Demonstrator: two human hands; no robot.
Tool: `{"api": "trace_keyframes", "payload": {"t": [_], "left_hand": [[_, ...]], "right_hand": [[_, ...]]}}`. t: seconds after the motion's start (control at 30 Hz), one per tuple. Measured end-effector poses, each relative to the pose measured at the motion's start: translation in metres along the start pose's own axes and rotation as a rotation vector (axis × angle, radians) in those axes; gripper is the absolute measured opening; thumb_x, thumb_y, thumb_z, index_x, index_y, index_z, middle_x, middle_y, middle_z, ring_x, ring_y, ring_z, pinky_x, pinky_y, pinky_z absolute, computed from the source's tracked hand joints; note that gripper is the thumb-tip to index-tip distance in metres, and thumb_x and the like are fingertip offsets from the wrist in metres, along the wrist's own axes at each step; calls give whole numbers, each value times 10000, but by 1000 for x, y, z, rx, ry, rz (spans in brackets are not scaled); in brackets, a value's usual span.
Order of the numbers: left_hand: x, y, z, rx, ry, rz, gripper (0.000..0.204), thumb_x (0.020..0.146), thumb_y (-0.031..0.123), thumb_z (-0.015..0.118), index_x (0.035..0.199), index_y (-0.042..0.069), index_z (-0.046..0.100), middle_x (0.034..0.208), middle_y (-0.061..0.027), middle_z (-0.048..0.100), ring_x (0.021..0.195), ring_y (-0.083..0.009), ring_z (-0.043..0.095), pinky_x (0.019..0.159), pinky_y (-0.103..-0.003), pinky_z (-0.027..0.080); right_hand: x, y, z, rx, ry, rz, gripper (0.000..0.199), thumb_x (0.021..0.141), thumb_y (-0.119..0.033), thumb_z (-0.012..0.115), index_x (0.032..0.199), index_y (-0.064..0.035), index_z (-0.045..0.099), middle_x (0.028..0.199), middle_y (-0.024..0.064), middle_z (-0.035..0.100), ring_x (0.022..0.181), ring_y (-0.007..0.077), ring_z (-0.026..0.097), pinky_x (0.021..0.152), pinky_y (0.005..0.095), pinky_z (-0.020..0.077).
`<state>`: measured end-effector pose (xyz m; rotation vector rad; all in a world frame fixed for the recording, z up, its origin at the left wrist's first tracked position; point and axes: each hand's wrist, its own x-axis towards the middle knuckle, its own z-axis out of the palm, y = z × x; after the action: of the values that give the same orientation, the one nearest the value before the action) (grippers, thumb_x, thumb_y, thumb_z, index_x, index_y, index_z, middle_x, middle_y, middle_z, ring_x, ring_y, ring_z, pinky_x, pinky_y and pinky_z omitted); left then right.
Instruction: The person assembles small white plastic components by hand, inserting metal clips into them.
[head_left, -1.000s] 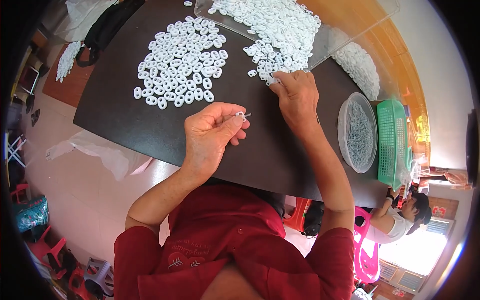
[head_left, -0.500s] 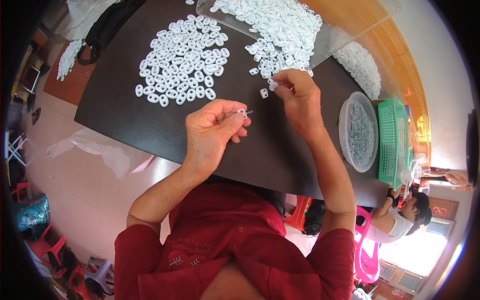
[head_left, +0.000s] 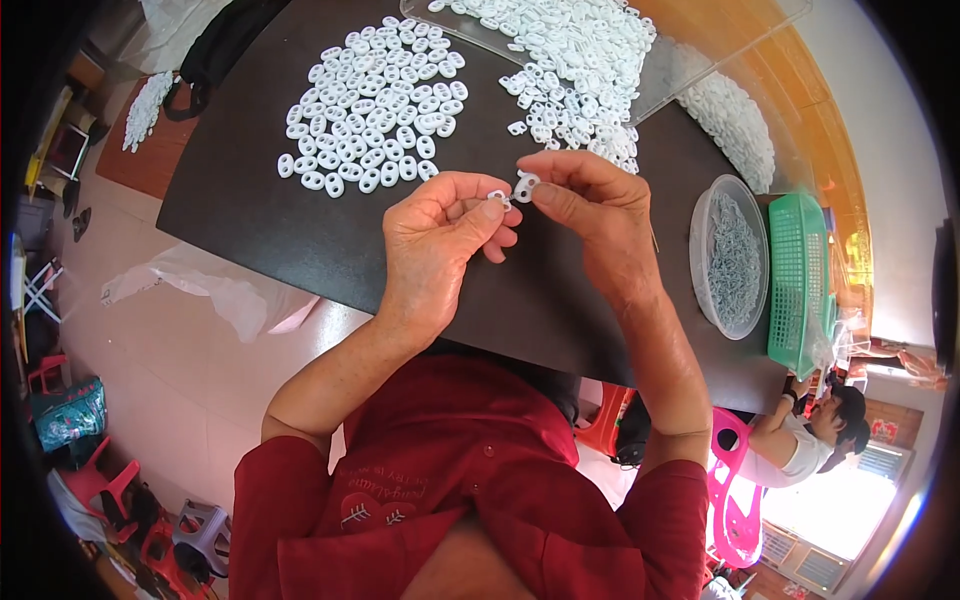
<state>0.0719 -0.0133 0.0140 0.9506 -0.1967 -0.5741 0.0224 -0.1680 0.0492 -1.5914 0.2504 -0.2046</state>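
Left hand (head_left: 425,240) pinching white piece (head_left: 498,201) | right hand (head_left: 605,215) pinching second piece (head_left: 525,186) | near desk's front edge (head_left: 270,262) | aligning likely helping

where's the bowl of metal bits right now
In the head view, the bowl sits on the table at right, between the green basket and the person's right hand.

We see a small white piece (head_left: 497,197) pinched between thumb and forefinger of our left hand (head_left: 432,228), mostly covered by the fingertips. In our right hand (head_left: 605,215) we hold a second white piece (head_left: 525,187), flat and rounded, with two dark holes showing, tilted on edge. Both are raised above the surface (head_left: 510,300), close together; whether they touch, we cannot tell.
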Motion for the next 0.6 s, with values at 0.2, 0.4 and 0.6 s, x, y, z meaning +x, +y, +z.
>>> {"api": "trace_keyframes", "payload": {"t": [0.2, 0.4, 0.6], "left_hand": [[-3, -1, 3, -14, -5, -17, 138, 888, 43, 577, 986, -52, 599, 840, -122, 654, 680, -137, 618, 571, -239, 486], [-4, 1, 5, -15, 16, 10, 150, 891, 54, 583, 980, -64, 606, 834, -143, 660, 664, -160, 629, 574, -257, 507], [-8, 1, 6, -5, -23, -8, 133, 889, 41, 580, 978, -56, 603, 841, -124, 656, 680, -141, 620, 583, -237, 498]], "right_hand": [[-12, 1, 4, 46, 36, 1, 199, 798, 30, 654, 996, 7, 669, 874, 29, 658, 788, 75, 592, 729, 210, 473], [-18, 1, 3, 60, 39, -28, 219, 807, 29, 646, 1025, 13, 650, 878, 37, 658, 796, 80, 599, 728, 206, 480], [-19, 0, 7, 24, 101, 9, 198, 809, 3, 653, 1007, 9, 650, 871, 31, 659, 777, 74, 593, 699, 204, 471]]}}
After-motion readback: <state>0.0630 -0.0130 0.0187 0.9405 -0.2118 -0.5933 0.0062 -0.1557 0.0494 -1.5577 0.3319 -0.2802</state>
